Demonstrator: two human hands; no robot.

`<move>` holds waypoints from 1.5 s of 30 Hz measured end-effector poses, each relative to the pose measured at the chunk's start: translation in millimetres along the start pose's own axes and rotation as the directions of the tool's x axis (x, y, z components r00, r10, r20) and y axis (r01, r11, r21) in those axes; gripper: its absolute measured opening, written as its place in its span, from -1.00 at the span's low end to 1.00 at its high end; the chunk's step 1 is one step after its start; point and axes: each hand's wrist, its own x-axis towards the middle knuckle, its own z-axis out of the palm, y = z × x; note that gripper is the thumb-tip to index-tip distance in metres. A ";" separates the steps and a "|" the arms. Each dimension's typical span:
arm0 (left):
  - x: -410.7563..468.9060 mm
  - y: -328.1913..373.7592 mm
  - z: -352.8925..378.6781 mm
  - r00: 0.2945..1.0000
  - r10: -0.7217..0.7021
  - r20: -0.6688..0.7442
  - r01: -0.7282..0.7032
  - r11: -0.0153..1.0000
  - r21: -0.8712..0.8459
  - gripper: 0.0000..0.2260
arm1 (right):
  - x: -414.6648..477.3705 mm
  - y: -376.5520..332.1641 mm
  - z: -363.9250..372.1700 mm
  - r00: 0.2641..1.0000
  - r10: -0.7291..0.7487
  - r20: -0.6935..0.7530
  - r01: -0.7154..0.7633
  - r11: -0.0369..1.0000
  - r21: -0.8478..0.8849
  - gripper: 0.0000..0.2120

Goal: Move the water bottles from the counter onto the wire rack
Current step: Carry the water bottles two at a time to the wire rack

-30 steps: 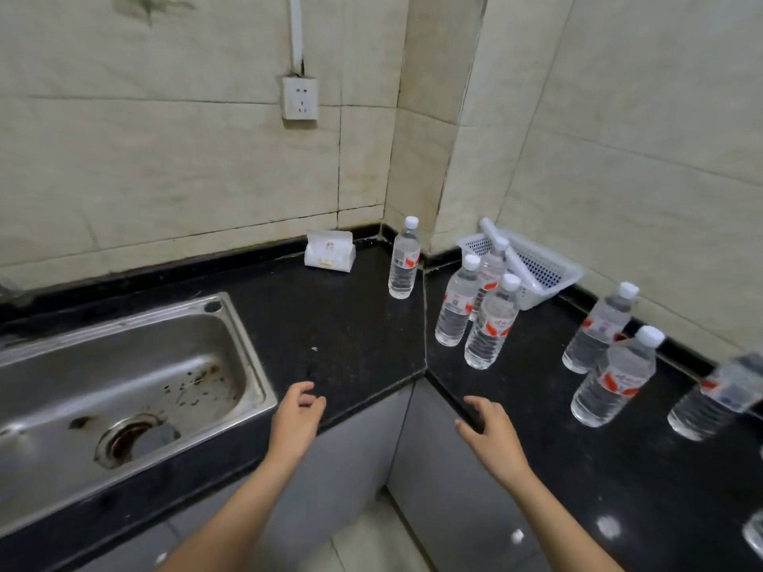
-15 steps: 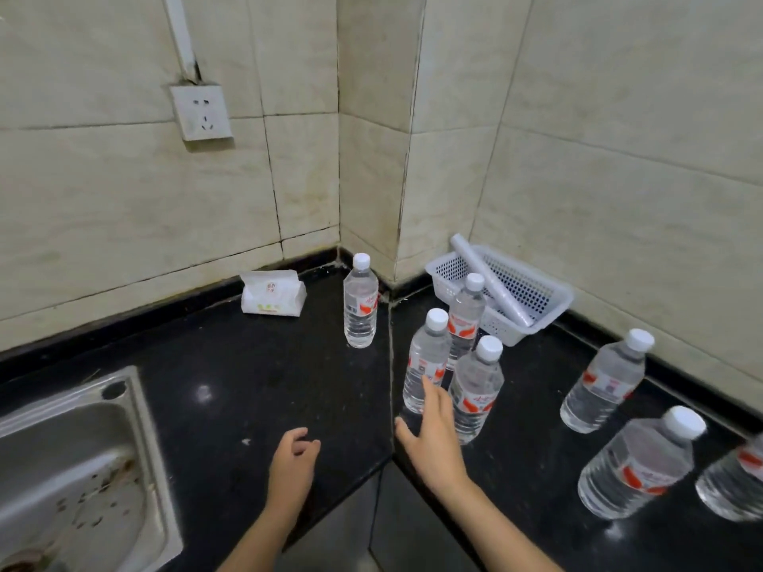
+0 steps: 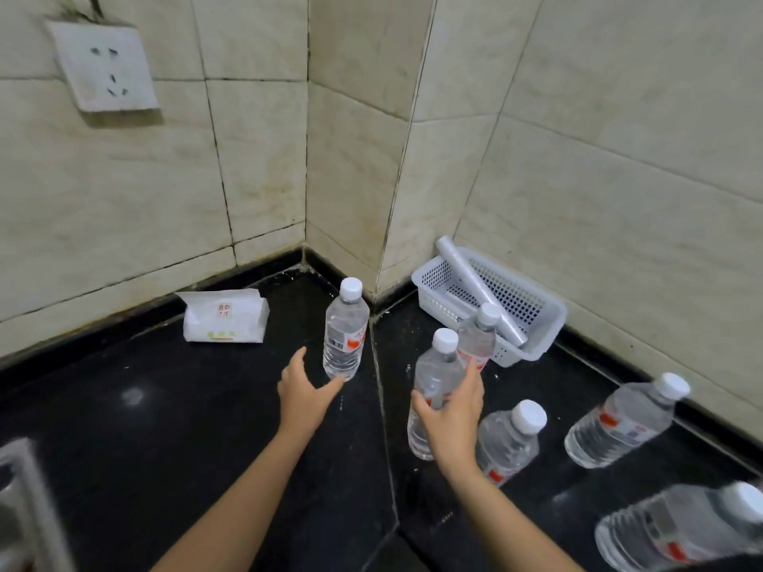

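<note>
right hand (image 3: 450, 410) gripping clear ribbed bottle (image 3: 433, 381)

A home kitchen: tiled walls (image 3: 578, 117), black counter (image 3: 165, 406), sink edge (image 3: 24, 489), wall socket (image 3: 103, 68).

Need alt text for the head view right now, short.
Right hand wraps a standing water bottle on a black corner counter; the open left hand reaches for another bottle. Four more bottles, a white basket and a tissue pack sit nearby.
</note>
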 end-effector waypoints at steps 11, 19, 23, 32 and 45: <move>71.5 38.8 36.7 0.981 0.182 0.060 -0.168 0.967 -0.190 -0.44 | 38.0 38.8 54.3 0.856 0.332 0.397 -0.253 0.938 -0.238 0.12; 79.7 21.9 23.0 0.971 0.231 0.069 -0.219 0.965 -0.147 -0.38 | 43.2 44.3 97.0 0.884 0.362 0.295 -0.149 0.818 -0.556 -0.13; 78.3 14.6 12.0 0.970 0.233 0.067 -0.222 0.965 -0.141 -0.38 | 33.7 48.4 95.4 0.888 0.346 0.303 -0.108 0.797 -0.595 -0.14; 52.5 -1.1 -19.6 0.984 0.171 0.042 -0.163 0.976 -0.147 -0.42 | 53.6 29.9 112.0 0.896 0.313 0.316 -0.027 0.748 -0.663 0.04; 66.2 -12.2 -37.2 0.980 0.149 0.132 -0.132 0.983 -0.127 -0.37 | 99.1 22.2 137.6 0.841 0.354 0.410 -0.075 0.826 -0.558 -0.08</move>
